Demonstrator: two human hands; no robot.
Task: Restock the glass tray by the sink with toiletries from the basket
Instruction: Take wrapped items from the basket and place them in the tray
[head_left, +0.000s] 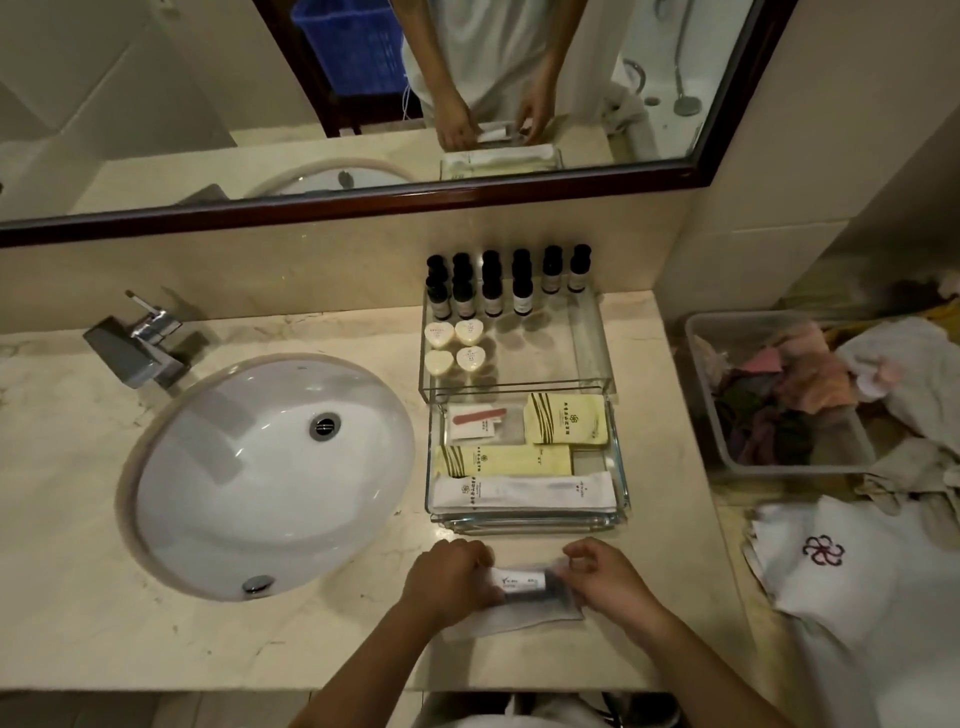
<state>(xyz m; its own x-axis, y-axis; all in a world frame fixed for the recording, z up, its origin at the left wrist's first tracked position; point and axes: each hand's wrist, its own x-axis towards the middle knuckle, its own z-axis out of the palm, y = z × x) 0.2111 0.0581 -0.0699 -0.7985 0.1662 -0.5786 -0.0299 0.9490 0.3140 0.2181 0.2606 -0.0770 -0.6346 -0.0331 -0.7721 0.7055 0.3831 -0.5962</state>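
Observation:
A glass tray (621, 467) sits right of the sink (265, 467), holding yellow packets (566, 420), a white packet (524, 492) and a nail-file sachet (475, 417). Behind it a second glass tray (592, 338) holds several small dark-capped bottles (491, 283) and heart-shaped soaps (454, 345). On the counter in front of the trays lies a clear-wrapped toiletry packet (522, 582). My left hand (449, 577) grips its left end and my right hand (605, 574) pinches its right end. A grey plastic basket (727, 447) stands at the right.
A chrome faucet (143, 343) stands behind the sink. The basket holds coloured cloths (779, 400), with white towels (883, 587) piled around and in front of it. A mirror (363, 104) runs along the back wall. The counter's front edge is just under my forearms.

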